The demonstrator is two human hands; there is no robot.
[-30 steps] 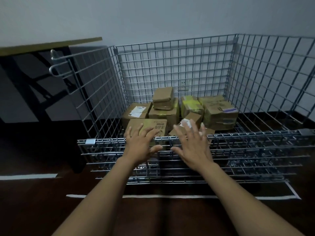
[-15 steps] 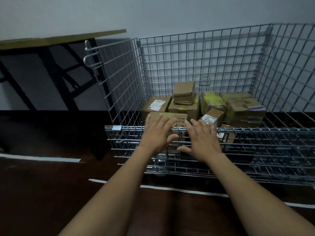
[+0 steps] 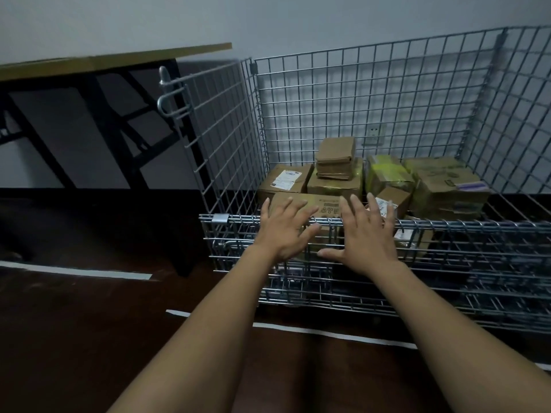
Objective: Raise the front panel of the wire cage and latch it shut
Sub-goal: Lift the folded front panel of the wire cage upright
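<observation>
Silver wire mesh cage [image 3: 372, 93] on dark floor [image 3: 74, 338], brown cardboard boxes [image 3: 334, 180] inside toward back. Folded-down front wire panel [image 3: 447, 263] hangs before them. Wood-topped black-legged counter [image 3: 98, 62] left of cage. White floor tape [image 3: 328, 332] in front.

Dark floor [image 3: 89, 338] bore white tape lines [image 3: 328, 331], a black-legged table [image 3: 113, 59] at left, and a wire cage [image 3: 372, 129] holding cardboard boxes [image 3: 447, 186].
</observation>
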